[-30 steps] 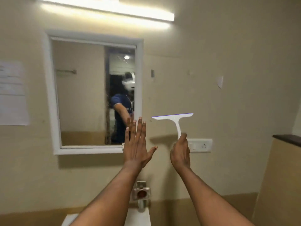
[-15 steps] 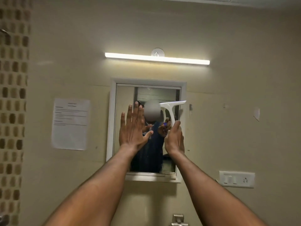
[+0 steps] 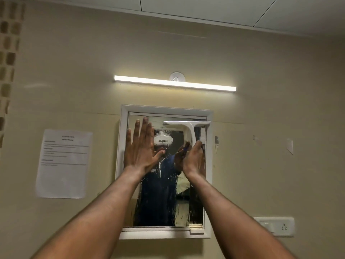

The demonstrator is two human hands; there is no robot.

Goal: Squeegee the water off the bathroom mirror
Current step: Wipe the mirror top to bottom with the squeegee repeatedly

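A white-framed bathroom mirror (image 3: 186, 206) hangs on the beige wall, its glass streaked with water drops. My right hand (image 3: 194, 159) grips the handle of a white squeegee (image 3: 188, 128), whose blade lies level near the mirror's top right corner. My left hand (image 3: 140, 148) is raised flat with fingers spread over the upper left of the glass; whether it touches I cannot tell. A person's reflection in dark blue fills the middle of the mirror.
A lit tube light (image 3: 175, 83) runs above the mirror. A printed paper notice (image 3: 63, 163) is stuck to the wall at left. A white switch and socket plate (image 3: 276, 226) sits at lower right. Brown mosaic tiles (image 3: 7, 58) edge the far left.
The view has swung up and left from the wall beside the mirror. Both hands have risen onto the mirror, and the squeegee blade has moved to the glass's top right.
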